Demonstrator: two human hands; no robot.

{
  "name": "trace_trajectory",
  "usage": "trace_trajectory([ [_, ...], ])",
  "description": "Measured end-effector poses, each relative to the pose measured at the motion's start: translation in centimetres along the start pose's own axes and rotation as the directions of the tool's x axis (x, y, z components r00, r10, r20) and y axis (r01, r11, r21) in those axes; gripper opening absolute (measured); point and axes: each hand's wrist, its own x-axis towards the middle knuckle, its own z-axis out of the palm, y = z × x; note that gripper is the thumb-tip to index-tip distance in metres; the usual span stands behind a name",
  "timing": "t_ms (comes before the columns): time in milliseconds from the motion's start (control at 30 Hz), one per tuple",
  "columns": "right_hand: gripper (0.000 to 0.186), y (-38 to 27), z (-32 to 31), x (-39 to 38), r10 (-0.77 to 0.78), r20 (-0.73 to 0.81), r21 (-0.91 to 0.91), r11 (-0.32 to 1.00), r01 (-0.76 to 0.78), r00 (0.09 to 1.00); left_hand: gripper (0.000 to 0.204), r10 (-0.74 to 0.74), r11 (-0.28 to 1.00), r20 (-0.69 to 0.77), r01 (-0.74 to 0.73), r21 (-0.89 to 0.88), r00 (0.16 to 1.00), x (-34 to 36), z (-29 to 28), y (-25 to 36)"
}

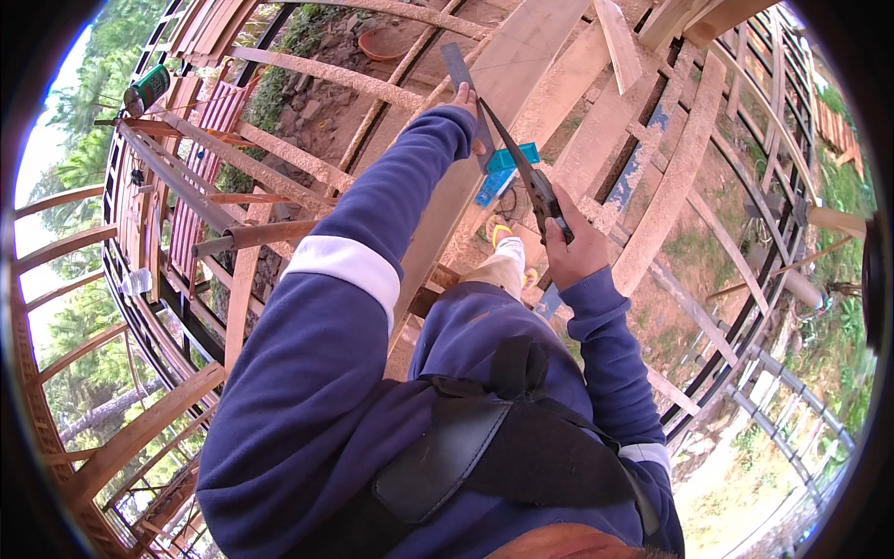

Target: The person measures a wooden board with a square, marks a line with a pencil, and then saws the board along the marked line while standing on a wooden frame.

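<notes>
My left hand (463, 101) reaches out over a wide plank (521, 56) and holds a flat grey metal strip (453, 63), its fingertips on the strip. My right hand (579, 244) is closed round the black handle of a handsaw-like tool (538, 186). Its long dark blade, seen nearly edge-on, tapers forward to beside my left hand. Between the hands are a teal block-shaped piece (514, 158) and a bright blue piece (494, 188), close to the strip's near end. Whether they join the strip, I cannot tell.
Sawdust-covered wooden beams (670, 186) cross the frame on the right, with gaps between them. A dark green container (147, 88) stands at the far left. A round pole (256, 237) juts in beside my left arm. My yellow-strapped sandal (501, 230) shows below the plank.
</notes>
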Motion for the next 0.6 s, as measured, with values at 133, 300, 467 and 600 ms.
trace_trajectory([
  [133,0.05,0.1,-0.4,-2.4,0.026,0.008,-0.042,0.999,-0.026,1.0,0.146,0.0,1.0,0.015,0.0,0.015,1.0,0.3,0.3,0.1],
  [300,0.051,1.8,1.2,-5.6,0.041,-0.019,-0.034,0.999,-0.042,0.999,0.146,0.009,1.0,-0.022,-0.009,0.022,1.0,1.0,1.1,-0.2],
  [467,0.05,2.7,2.7,-2.8,-0.04,-0.101,0.05,0.998,0.045,0.994,0.139,0.011,1.0,-0.079,-0.011,0.01,0.997,1.8,1.7,0.0],
  [600,0.05,2.0,4.1,0.0,-0.016,-0.069,0.011,1.0,0.017,0.997,0.139,-0.047,0.999,-0.091,0.047,0.007,0.995,2.0,2.8,-1.3],
])
